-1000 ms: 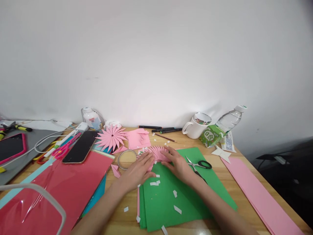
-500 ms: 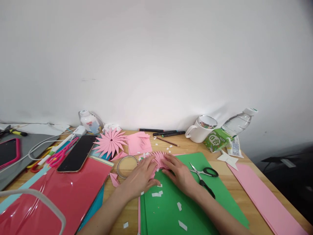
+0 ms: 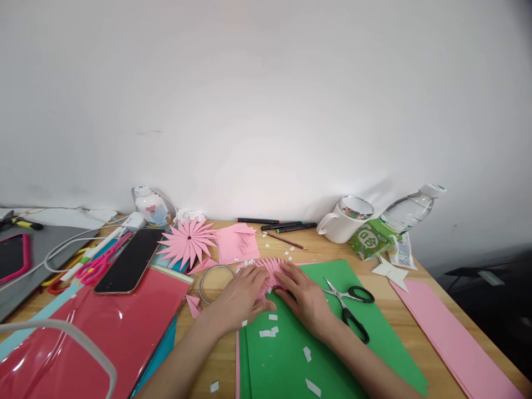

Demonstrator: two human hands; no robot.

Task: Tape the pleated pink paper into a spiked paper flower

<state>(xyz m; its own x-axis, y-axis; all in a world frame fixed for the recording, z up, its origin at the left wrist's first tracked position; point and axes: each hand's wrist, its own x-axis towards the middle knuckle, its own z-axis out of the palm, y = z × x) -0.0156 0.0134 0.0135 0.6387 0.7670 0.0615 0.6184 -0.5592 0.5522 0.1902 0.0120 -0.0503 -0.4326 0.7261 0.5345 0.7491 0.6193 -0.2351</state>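
Note:
A pleated piece of pink paper (image 3: 271,268) lies at the far edge of the green paper sheets (image 3: 286,360), its folds fanned out. My left hand (image 3: 241,296) curls over its left side, thumb pointing right. From the right, my right hand (image 3: 305,296) holds the other side, with the fingertips on the pleats. Both hands cover part of the paper. Black-handled scissors (image 3: 349,303) rest with spread blades on the green sheets, right of my right hand. A roll of tape (image 3: 214,281) sits left of my left hand, near a finished-looking pink paper star (image 3: 189,244).
Small white paper scraps (image 3: 268,333) are scattered about. Left are a phone (image 3: 131,263), pink scissors (image 3: 102,263) and a red folder (image 3: 103,327). Markers (image 3: 286,226), a pencil (image 3: 286,240), a mug (image 3: 344,220), and a tilted bottle (image 3: 409,210) line the wall. Pink strips (image 3: 449,338) lie right.
Both hands stay on the pleated paper, with only slight finger shifts. The view has moved a little, so things at the right appear slightly further right.

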